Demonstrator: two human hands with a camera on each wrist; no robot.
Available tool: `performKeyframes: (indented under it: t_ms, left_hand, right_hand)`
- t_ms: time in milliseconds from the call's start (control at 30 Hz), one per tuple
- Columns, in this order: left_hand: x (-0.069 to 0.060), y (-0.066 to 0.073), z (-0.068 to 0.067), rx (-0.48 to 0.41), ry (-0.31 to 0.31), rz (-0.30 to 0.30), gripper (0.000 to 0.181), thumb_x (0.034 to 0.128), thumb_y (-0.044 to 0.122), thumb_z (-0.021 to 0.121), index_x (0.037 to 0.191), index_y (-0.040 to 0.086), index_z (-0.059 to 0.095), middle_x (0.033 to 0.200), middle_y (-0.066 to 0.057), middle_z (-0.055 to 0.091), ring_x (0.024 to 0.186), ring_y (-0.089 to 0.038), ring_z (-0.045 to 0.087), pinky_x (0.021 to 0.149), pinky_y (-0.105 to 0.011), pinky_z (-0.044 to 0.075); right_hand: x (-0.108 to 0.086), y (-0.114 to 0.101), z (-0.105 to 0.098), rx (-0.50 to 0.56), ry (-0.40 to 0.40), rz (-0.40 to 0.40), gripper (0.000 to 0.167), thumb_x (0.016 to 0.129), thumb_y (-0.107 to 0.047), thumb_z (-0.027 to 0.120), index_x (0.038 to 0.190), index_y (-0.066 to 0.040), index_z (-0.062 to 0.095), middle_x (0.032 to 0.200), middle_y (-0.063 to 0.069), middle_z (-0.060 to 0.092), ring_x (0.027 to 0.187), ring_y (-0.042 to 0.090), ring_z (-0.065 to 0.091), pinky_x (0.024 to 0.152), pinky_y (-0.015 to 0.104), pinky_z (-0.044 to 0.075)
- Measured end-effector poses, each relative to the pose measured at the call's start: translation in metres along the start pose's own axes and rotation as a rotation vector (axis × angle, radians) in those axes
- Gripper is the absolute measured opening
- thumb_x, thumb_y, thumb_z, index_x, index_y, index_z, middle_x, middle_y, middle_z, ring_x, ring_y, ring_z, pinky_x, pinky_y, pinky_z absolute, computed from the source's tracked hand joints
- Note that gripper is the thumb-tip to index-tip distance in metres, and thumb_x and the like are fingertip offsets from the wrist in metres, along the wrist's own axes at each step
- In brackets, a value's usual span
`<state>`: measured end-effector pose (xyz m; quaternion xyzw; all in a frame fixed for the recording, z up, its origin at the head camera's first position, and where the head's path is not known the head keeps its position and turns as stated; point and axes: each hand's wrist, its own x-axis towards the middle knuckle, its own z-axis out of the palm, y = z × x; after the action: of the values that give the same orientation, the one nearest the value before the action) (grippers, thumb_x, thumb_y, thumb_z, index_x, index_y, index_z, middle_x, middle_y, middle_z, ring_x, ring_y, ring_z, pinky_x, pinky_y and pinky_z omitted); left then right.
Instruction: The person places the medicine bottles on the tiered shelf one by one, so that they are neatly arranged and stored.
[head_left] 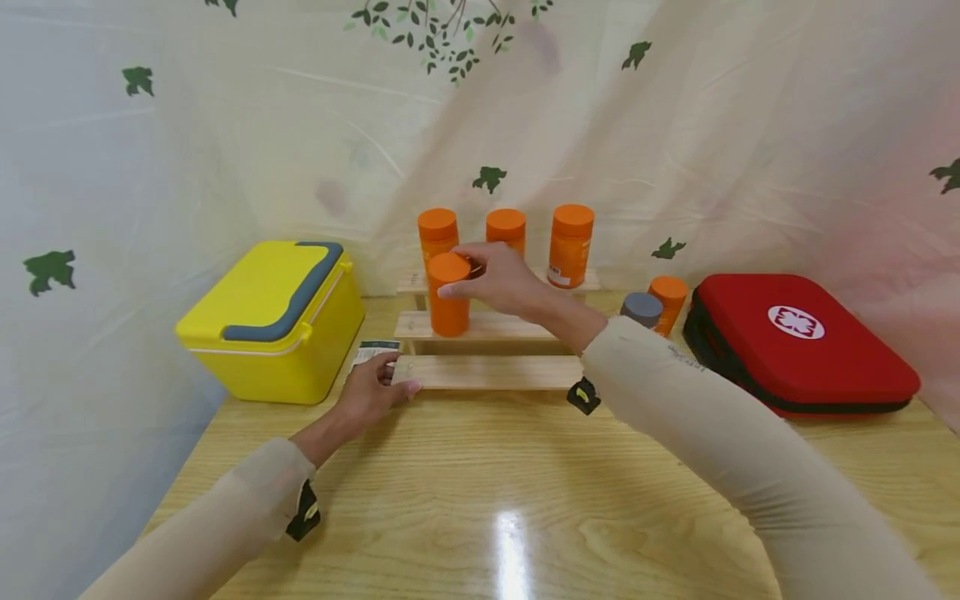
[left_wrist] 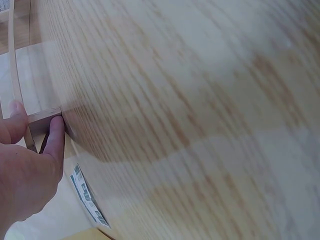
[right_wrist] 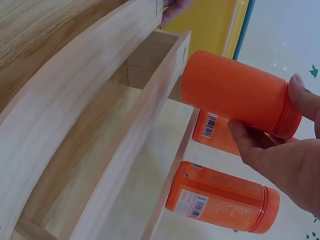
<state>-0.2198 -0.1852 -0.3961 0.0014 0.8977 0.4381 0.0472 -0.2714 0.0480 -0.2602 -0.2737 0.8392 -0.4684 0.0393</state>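
In the head view my right hand (head_left: 504,282) pinches an orange bottle (head_left: 450,300) near its lid, upright at the left end of the middle step of a wooden tiered rack (head_left: 487,372). The right wrist view shows thumb and fingers around the lid end of this bottle (right_wrist: 235,95); its base is at the step's edge. My left hand (head_left: 371,390) grips the left end of the rack's lowest step, thumb on top and a finger against the side support (left_wrist: 45,117). Three more orange bottles (head_left: 572,246) stand on the top step, two partly hidden.
Left of the rack sits a yellow box (head_left: 262,333) with a grey-blue handle. A printed paper (head_left: 375,350) lies between them. To the right are a grey-lidded container (head_left: 641,308), another orange bottle (head_left: 669,300) and a red case (head_left: 802,342) with a white emblem.
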Motion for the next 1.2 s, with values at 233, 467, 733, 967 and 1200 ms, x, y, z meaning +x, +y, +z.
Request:
performKeyframes:
  t_ms: [233, 467, 733, 967, 1200]
  left_hand:
    - [0.000, -0.001, 0.000, 0.000, -0.001, 0.000, 0.064, 0.0897, 0.020, 0.068, 0.144, 0.003, 0.040, 0.123, -0.017, 0.059, 0.105, -0.028, 0.055, 0.094, -0.042, 0.047]
    - [0.001, -0.003, 0.000, -0.001, -0.002, 0.012, 0.064, 0.0897, 0.021, 0.069, 0.143, 0.001, 0.040, 0.120, -0.017, 0.060, 0.103, -0.028, 0.056, 0.092, -0.040, 0.048]
    - [0.001, -0.002, -0.001, -0.008, -0.001, 0.017, 0.065, 0.0894, 0.020, 0.069, 0.144, 0.001, 0.039, 0.119, -0.017, 0.061, 0.102, -0.027, 0.056, 0.092, -0.041, 0.049]
    - [0.000, 0.000, -0.001, -0.008, -0.002, 0.015, 0.066, 0.0893, 0.020, 0.069, 0.145, 0.002, 0.039, 0.121, -0.017, 0.060, 0.103, -0.028, 0.056, 0.094, -0.042, 0.048]
    - [-0.001, -0.001, -0.001, -0.016, -0.004, 0.005, 0.066, 0.0897, 0.021, 0.068, 0.145, 0.002, 0.038, 0.120, -0.017, 0.061, 0.103, -0.028, 0.057, 0.093, -0.041, 0.049]
  right_hand:
    - [0.010, 0.005, 0.007, -0.007, 0.003, 0.016, 0.038, 0.086, -0.022, 0.075, 0.119, -0.009, 0.063, 0.107, 0.004, 0.064, 0.094, 0.020, 0.058, 0.085, 0.032, 0.049]
    - [0.014, 0.012, 0.012, -0.004, 0.000, 0.055, 0.040, 0.086, -0.023, 0.075, 0.121, -0.009, 0.062, 0.110, 0.004, 0.065, 0.097, 0.020, 0.059, 0.086, 0.033, 0.050]
    - [0.017, 0.015, 0.015, 0.017, 0.023, 0.085, 0.042, 0.086, -0.025, 0.075, 0.122, -0.009, 0.062, 0.110, 0.004, 0.065, 0.098, 0.020, 0.058, 0.086, 0.034, 0.049]
    - [0.016, 0.010, 0.018, 0.002, 0.037, 0.123, 0.048, 0.086, -0.027, 0.074, 0.127, -0.008, 0.059, 0.113, 0.004, 0.063, 0.100, 0.021, 0.056, 0.088, 0.034, 0.048]
    - [0.017, 0.008, 0.021, -0.012, 0.035, 0.128, 0.048, 0.086, -0.027, 0.074, 0.127, -0.008, 0.058, 0.115, 0.004, 0.062, 0.102, 0.021, 0.056, 0.089, 0.034, 0.048]
